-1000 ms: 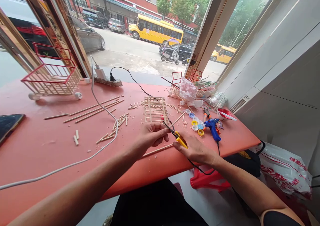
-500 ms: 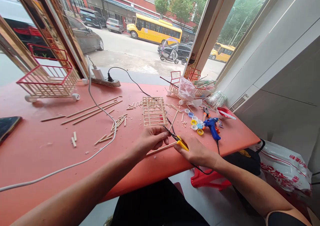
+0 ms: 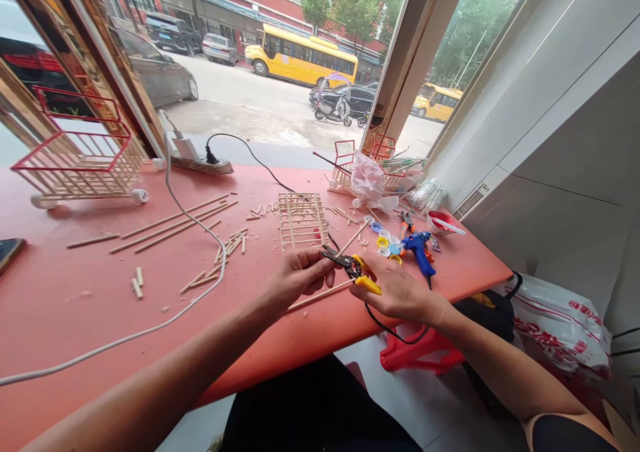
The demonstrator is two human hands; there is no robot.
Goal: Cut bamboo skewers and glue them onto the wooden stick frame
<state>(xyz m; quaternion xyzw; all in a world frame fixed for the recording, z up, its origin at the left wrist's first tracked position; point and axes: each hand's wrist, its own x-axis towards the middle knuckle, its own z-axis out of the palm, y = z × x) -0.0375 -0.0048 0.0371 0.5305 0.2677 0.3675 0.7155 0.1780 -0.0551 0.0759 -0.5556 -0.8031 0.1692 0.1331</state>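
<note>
My right hand [image 3: 397,289] is closed round a pair of yellow-handled wire stripper pliers [image 3: 356,270], whose black jaws point left. The handles are spread apart. At the jaws, the fingers of my left hand [image 3: 303,272] pinch the near end of a thin wooden stick [image 3: 354,237]; that end is partly hidden by fingers and jaws. Just beyond my hands a flat lattice of glued wooden sticks [image 3: 303,222] lies on the table. Another long stick [image 3: 320,295] rests below my hands near the table edge.
A red-rimmed stick cart [image 3: 75,152] stands at the left. Loose sticks [image 3: 173,225] and a white cable [image 3: 195,302] cross the orange table [image 3: 100,332]. On the right are bottle caps [image 3: 383,242], a blue glue gun [image 3: 420,249], orange-handled pliers [image 3: 407,222] and a red bowl [image 3: 443,222].
The pliers have turned and their handles have spread wider. The wooden stick at the jaws has swung so its far end points further right. The whole view has shifted slightly.
</note>
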